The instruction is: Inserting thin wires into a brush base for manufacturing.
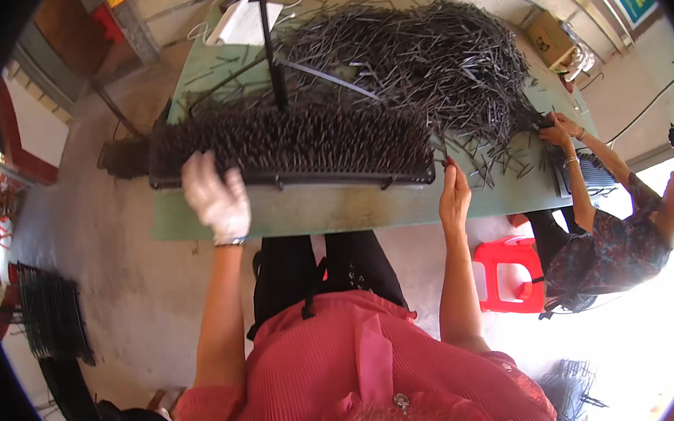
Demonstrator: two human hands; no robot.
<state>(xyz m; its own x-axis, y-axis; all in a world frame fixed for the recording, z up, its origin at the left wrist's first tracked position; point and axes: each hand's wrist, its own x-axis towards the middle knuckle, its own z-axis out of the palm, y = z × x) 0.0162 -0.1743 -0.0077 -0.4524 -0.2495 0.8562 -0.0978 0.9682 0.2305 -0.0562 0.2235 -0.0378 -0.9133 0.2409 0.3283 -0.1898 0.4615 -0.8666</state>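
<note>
A long black rack (311,177) packed with thin dark upright pieces (292,139) lies along the near side of the green table. My left hand (217,198), in a white glove, rests over the rack's front left edge, fingers apart and a little blurred. At the rack's right end my bare right hand (455,193) is closed, its fingertips pinched together. Something small and dark shows at those fingertips, too small to name. Beyond the rack spreads a big heap of loose, thin black strips (428,65), some scattered close to my right hand.
On the right a co-worker's hands (564,129) reach into the heap's edge, near a black rack (594,173). A red plastic stool (508,276) stands below. A dark post (274,65) rises behind my rack. White paper (244,21) and a cardboard box (549,39) are farther back.
</note>
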